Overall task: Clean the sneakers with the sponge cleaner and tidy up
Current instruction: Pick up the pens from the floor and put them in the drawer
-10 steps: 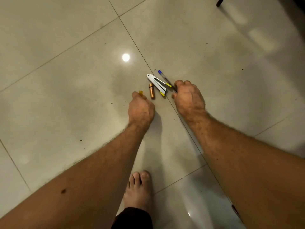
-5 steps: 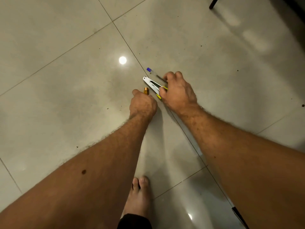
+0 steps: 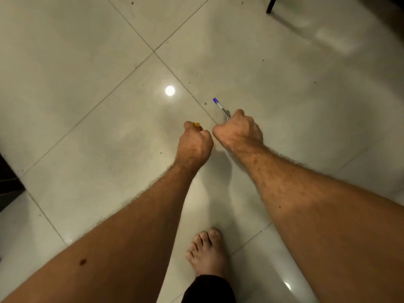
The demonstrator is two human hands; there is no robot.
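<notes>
**Operator:** Hazard first. I judge the main risk to be a drop. The left hand, at frame centre, is closed into a fist around a small orange-gold cylindrical object, probably a battery; only its end shows above the knuckles. If that fist slackens, the cylinder would likely roll across the glossy pale-grey tiled floor.

**Supervisor:** And the right side?

**Operator:** The right hand, just right of centre and almost touching the left, is likewise fully closed. It grips a clear plastic ballpoint pen with a blue cap, whose capped end projects toward the upper left. Whether anything else is held inside that fist I cannot tell. A bundled grip could let one item slide out.

**Supervisor:** Location of the task items relative to the hands?

**Operator:** Neither the sneakers nor the sponge cleaner appears anywhere in this view, so I cannot give their position. I judge this to be the tidying stage. A bare foot stands at lower centre, below both hands; a dark furniture leg sits at the upper right, well apart
</notes>
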